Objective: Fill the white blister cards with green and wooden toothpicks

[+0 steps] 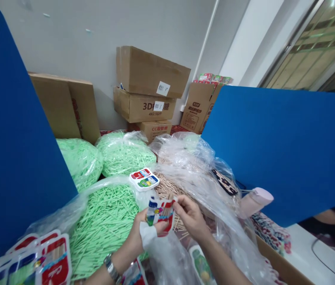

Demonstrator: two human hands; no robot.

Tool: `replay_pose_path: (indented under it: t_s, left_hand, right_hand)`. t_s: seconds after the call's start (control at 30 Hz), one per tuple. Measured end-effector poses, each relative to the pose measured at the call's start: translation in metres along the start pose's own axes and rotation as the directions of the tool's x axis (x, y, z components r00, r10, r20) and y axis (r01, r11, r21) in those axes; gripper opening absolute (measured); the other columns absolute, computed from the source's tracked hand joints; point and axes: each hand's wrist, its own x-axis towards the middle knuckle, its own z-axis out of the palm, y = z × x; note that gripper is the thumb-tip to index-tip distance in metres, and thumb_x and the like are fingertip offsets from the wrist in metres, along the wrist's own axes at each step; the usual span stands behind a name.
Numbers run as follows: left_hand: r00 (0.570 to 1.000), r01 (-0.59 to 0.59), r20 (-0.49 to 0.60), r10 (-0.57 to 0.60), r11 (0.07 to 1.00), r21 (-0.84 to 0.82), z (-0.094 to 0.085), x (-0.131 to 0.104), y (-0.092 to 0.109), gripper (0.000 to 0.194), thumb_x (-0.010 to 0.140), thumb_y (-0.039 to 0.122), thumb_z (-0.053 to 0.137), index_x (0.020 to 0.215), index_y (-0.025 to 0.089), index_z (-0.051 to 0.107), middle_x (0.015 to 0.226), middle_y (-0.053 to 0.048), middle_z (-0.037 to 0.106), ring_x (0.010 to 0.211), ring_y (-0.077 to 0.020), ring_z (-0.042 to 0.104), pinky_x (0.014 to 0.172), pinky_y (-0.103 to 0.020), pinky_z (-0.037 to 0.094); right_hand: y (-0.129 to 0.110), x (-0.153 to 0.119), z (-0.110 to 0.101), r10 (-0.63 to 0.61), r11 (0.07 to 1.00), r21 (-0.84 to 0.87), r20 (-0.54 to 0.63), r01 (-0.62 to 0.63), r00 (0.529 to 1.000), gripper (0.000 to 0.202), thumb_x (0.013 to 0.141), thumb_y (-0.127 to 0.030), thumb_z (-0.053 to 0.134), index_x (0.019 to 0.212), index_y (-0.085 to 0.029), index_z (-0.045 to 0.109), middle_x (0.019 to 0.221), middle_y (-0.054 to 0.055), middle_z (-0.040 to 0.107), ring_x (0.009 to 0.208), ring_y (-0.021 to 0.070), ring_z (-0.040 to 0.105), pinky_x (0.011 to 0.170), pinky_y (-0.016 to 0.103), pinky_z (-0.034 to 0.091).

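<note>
My left hand (152, 225), with a white wrap near the thumb and a watch on the wrist, holds a small red, blue and green printed packet (161, 215). My right hand (189, 215) pinches the packet's upper right edge. Tan sticks show at the packet's top. Below and left of the hands lies an open bag of light green sticks (105, 221). Behind them is a bag of tan sticks (167, 186). A flat double packet (144, 179) rests on the plastic between the bags.
Filled packets (51, 257) are stacked at the lower left. Blue partitions (282, 150) stand on both sides. Cardboard boxes (152, 71) are piled at the back. A phone (225, 182) and a pink cup (254, 202) lie to the right, beside clear plastic.
</note>
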Motion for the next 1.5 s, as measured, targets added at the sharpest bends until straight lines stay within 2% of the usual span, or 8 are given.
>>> replay_pose_path:
  t_s: [0.4,0.57,0.7,0.8,1.0,1.17,1.33,1.5]
  left_hand:
    - [0.935,-0.052,-0.354,0.03,0.997,-0.051,-0.041,-0.023,0.009,0.035,0.061,0.036,0.082,0.065,0.017,0.053,0.055,0.006,0.057,0.05,-0.0087,0.047,0.05,-0.019,0.038]
    - [0.971,0.024,-0.238,-0.031,0.999,-0.032,-0.058,-0.031,0.012,0.034,0.067,0.039,0.078,0.087,0.016,0.063,0.072,0.0,0.066,0.062,-0.0145,0.056,0.059,-0.024,0.043]
    - [0.991,0.063,-0.132,-0.036,0.977,0.205,-0.071,-0.044,0.017,0.034,0.079,0.045,0.063,0.066,0.014,0.061,0.056,0.002,0.051,0.051,-0.0114,0.042,0.051,-0.024,0.033]
    - [0.998,-0.014,-0.055,0.04,0.915,0.403,-0.077,-0.056,0.03,0.032,0.086,0.04,0.055,0.068,0.015,0.059,0.059,0.003,0.047,0.055,-0.0118,0.039,0.052,-0.025,0.03]
    - [0.975,-0.166,0.028,0.219,0.641,0.749,-0.089,-0.063,0.07,0.029,0.092,0.027,0.047,0.066,0.017,0.057,0.066,0.002,0.047,0.062,-0.0143,0.044,0.059,-0.027,0.032]
    - [0.957,-0.071,-0.111,0.27,0.583,0.81,-0.114,-0.07,0.075,0.033,0.085,0.03,0.056,0.056,0.019,0.044,0.059,0.005,0.037,0.058,-0.0135,0.04,0.056,-0.025,0.029]
    - [0.88,0.108,-0.407,0.246,0.729,0.676,-0.138,-0.085,0.063,0.032,0.078,0.036,0.062,0.059,0.02,0.042,0.058,0.006,0.034,0.053,-0.0112,0.033,0.05,-0.023,0.025]
    - [0.854,0.136,-0.485,0.188,0.819,0.558,-0.148,-0.096,0.046,0.036,0.076,0.037,0.064,0.06,0.021,0.036,0.057,0.007,0.029,0.052,-0.0099,0.029,0.05,-0.023,0.023]
  right_hand:
    - [0.017,0.002,0.028,-0.063,0.995,-0.085,-0.044,0.059,0.997,0.019,0.09,-0.036,0.054,0.085,-0.019,0.06,0.072,0.0,0.057,0.065,0.0129,0.052,0.06,0.024,0.042]
    - [0.016,0.005,0.037,-0.024,0.994,-0.108,0.074,0.031,0.997,0.021,0.091,-0.038,0.051,0.084,-0.019,0.058,0.076,0.001,0.059,0.07,0.015,0.056,0.065,0.026,0.044]
    - [0.004,0.01,0.043,-0.032,0.992,-0.11,0.214,0.056,0.976,0.025,0.092,-0.038,0.05,0.111,-0.022,0.05,0.092,0.004,0.063,0.08,0.0169,0.061,0.071,0.029,0.048]
    - [-0.011,0.021,0.054,-0.144,0.923,-0.291,0.34,0.25,0.929,0.045,0.087,-0.04,0.058,0.126,-0.023,0.043,0.104,0.007,0.064,0.089,0.0186,0.061,0.077,0.031,0.047]
    - [-0.03,0.049,0.1,-0.452,0.524,-0.517,0.504,0.677,0.735,0.035,0.091,-0.042,0.053,0.065,-0.018,0.056,0.06,0.002,0.057,0.061,0.0145,0.051,0.062,0.027,0.036]
    - [-0.036,0.05,0.129,-0.513,0.545,-0.366,0.565,0.754,0.646,0.02,0.095,-0.027,0.046,0.083,-0.018,0.06,0.072,0.003,0.063,0.071,0.016,0.055,0.068,0.028,0.04]
    - [0.001,0.038,0.128,-0.351,0.798,-0.374,0.349,0.473,0.869,0.023,0.096,-0.025,0.042,0.116,-0.02,0.051,0.101,0.007,0.062,0.094,0.0177,0.058,0.079,0.03,0.047]
    - [0.063,0.012,0.123,0.117,0.34,-0.693,0.702,0.636,0.702,0.007,0.089,-0.018,0.054,0.089,-0.017,0.06,0.086,0.006,0.063,0.08,0.0183,0.06,0.069,0.027,0.047]
